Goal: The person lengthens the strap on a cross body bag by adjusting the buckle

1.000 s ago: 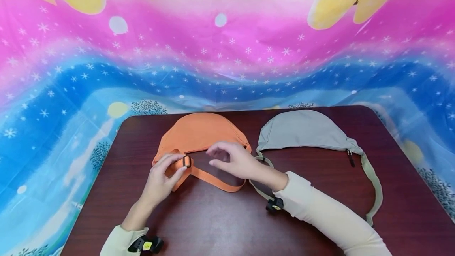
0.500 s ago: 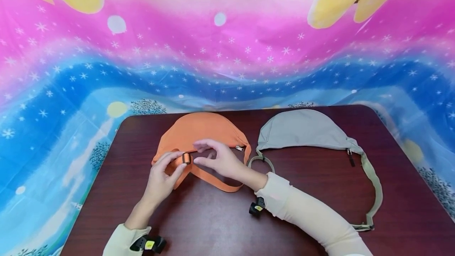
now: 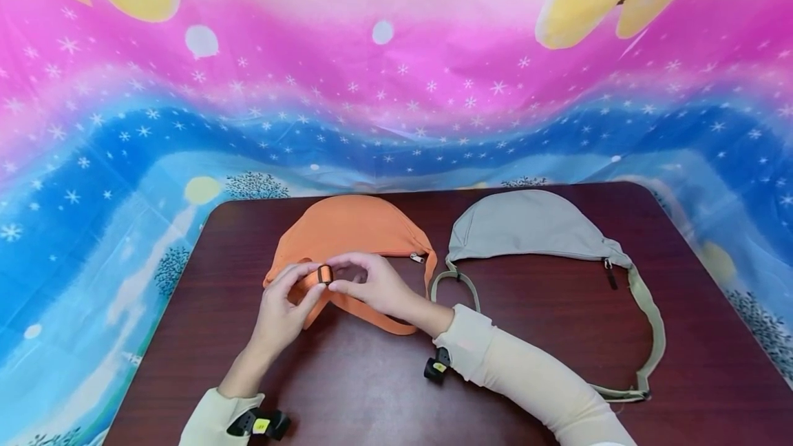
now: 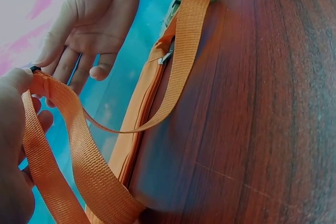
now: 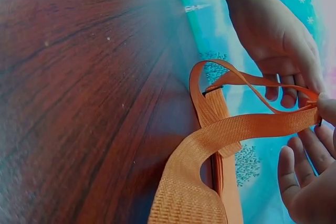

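An orange waist bag (image 3: 356,229) lies on the table, its strap (image 5: 194,145) raised in a loop in front of it. My left hand (image 3: 281,308) pinches the strap at its black slider buckle (image 3: 325,275) between thumb and fingers. From the other side my right hand (image 3: 378,288) brings thumb and forefinger together on the buckle's right edge. The right hand's other fingers are spread behind in the left wrist view. In both wrist views the thumbs hide most of the buckle. Strap lengths hang down from the hands towards the bag.
A grey waist bag (image 3: 526,229) lies to the right, its pale green strap (image 3: 657,322) curving towards the front. The dark wooden table (image 3: 372,391) is backed by a printed snowflake cloth (image 3: 396,102). A zip pull (image 3: 418,258) sticks out at the orange bag's right end.
My right hand has moved left to meet the slider buckle, its thumb and forefinger closing on it. My left hand has kept its pinch in nearly the same place.
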A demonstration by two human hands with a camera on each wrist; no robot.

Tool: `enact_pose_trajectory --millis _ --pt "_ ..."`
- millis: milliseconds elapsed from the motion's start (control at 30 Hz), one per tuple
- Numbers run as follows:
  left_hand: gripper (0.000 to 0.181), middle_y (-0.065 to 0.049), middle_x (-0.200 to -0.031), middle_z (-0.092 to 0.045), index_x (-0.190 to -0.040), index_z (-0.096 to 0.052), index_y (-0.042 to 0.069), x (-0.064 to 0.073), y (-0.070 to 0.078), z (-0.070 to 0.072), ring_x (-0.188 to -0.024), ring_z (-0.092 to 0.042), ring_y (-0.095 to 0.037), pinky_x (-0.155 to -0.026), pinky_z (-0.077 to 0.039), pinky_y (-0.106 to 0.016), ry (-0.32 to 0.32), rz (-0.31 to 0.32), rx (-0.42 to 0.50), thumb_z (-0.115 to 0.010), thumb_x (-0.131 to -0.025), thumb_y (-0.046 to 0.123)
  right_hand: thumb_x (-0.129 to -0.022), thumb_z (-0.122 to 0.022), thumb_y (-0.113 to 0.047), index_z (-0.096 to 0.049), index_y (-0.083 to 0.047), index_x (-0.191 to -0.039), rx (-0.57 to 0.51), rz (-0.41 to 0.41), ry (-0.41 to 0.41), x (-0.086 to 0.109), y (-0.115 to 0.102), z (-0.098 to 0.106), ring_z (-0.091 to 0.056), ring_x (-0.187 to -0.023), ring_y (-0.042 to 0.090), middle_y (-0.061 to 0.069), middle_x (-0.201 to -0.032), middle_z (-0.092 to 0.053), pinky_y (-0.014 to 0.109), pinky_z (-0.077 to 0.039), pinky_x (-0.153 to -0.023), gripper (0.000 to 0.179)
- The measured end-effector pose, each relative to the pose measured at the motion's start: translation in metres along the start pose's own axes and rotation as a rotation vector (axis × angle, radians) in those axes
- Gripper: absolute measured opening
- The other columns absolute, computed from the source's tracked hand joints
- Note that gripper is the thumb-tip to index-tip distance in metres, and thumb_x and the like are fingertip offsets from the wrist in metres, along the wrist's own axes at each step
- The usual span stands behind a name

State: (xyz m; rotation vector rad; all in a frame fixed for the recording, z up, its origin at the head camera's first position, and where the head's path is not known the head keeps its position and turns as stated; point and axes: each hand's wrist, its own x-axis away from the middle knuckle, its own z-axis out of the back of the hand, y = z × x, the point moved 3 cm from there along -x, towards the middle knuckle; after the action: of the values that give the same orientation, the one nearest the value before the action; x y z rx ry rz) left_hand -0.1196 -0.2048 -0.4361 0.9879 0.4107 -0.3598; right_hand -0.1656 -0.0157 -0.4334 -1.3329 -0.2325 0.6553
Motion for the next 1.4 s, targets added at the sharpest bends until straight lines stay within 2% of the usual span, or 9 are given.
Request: enact_pose_trajectory --millis 100,267,433,567,767,1000,1267,1400 --pt "0.038 -0.008 -0.115 -0.068 -0.121 -0.07 0.005 0.0 0.0 0.0 -0.092 -0.062 -0.01 -0.073 -0.056 -0.024 0.002 0.003 0.005 -0.078 -0.086 -0.005 -0.095 -0.074 -0.021 -0.069 -0.013 -0.127 0.003 0.019 0.01 0.0 0.0 -0.001 -0.067 -0.096 0.013 -0.004 -0.112 -0.072 0.027 -0.054 -0.073 0.033" --pt "0.038 -0.006 -0.116 -0.069 -0.122 -0.071 0.008 0.001 -0.002 0.0 -0.095 -0.062 -0.013 -0.076 -0.054 -0.019 0.011 0.013 0.007 -0.078 -0.086 -0.004 -0.095 -0.075 -0.022 -0.071 -0.013 -0.122 0.01 0.026 0.034 -0.001 0.0 -0.003 -0.067 -0.089 0.015 -0.004 -0.106 -0.073 0.027 -0.054 -0.07 0.029" --pt "0.045 -0.009 -0.114 -0.071 -0.119 -0.072 0.007 0.003 -0.007 0.003 -0.097 -0.063 -0.018 -0.082 -0.05 -0.014 0.08 -0.027 0.0 -0.083 -0.078 -0.007 -0.095 -0.075 -0.022 -0.071 -0.012 -0.12 0.016 0.015 0.057 -0.003 0.003 -0.004 -0.068 -0.086 0.019 -0.005 -0.102 -0.073 0.026 -0.053 -0.068 0.027" --pt "0.048 -0.011 -0.111 -0.071 -0.117 -0.073 0.005 0.007 -0.011 0.008 -0.095 -0.06 -0.017 -0.081 -0.046 -0.017 0.13 -0.039 -0.023 -0.086 -0.074 -0.008 -0.095 -0.075 -0.022 -0.071 -0.012 -0.121 -0.002 0.007 0.066 -0.004 0.003 -0.005 -0.068 -0.091 0.019 -0.005 -0.104 -0.073 0.027 -0.054 -0.069 0.028" --pt "0.045 -0.009 -0.106 -0.069 -0.116 -0.072 0.004 0.014 -0.015 0.015 -0.092 -0.056 -0.013 -0.078 -0.045 -0.018 0.15 -0.03 -0.048 -0.087 -0.074 -0.005 -0.096 -0.074 -0.021 -0.071 -0.013 -0.12 -0.023 0.013 0.066 -0.005 0.003 -0.009 -0.068 -0.091 0.018 -0.004 -0.104 -0.072 0.028 -0.054 -0.071 0.026" --pt "0.035 -0.007 -0.107 -0.07 -0.113 -0.074 0.006 0.017 -0.02 0.018 -0.089 -0.057 -0.011 -0.071 -0.048 -0.018 0.141 0.018 -0.037 -0.083 -0.081 -0.002 -0.096 -0.073 -0.02 -0.071 -0.012 -0.119 -0.027 0.019 0.071 -0.005 0.0 -0.011 -0.067 -0.091 0.014 -0.004 -0.102 -0.072 0.028 -0.054 -0.07 0.025" --pt "0.032 -0.01 -0.103 -0.069 -0.116 -0.074 0.001 0.014 -0.015 0.019 -0.087 -0.06 -0.005 -0.071 -0.049 -0.013 0.155 -0.027 -0.004 -0.074 -0.086 -0.008 -0.095 -0.075 -0.017 -0.071 -0.01 -0.119 -0.039 0.012 0.078 -0.006 0.002 -0.011 -0.066 -0.088 0.014 0.001 -0.101 -0.072 0.025 -0.052 -0.068 0.026" --pt "0.034 -0.008 -0.099 -0.068 -0.117 -0.074 0.003 0.015 -0.02 0.019 -0.084 -0.059 -0.006 -0.069 -0.048 -0.015 0.183 -0.094 0.003 -0.073 -0.085 -0.01 -0.094 -0.075 -0.018 -0.071 -0.012 -0.117 -0.024 0.015 0.074 -0.005 0.003 -0.01 -0.065 -0.084 0.012 -0.003 -0.098 -0.07 0.026 -0.052 -0.068 0.024"
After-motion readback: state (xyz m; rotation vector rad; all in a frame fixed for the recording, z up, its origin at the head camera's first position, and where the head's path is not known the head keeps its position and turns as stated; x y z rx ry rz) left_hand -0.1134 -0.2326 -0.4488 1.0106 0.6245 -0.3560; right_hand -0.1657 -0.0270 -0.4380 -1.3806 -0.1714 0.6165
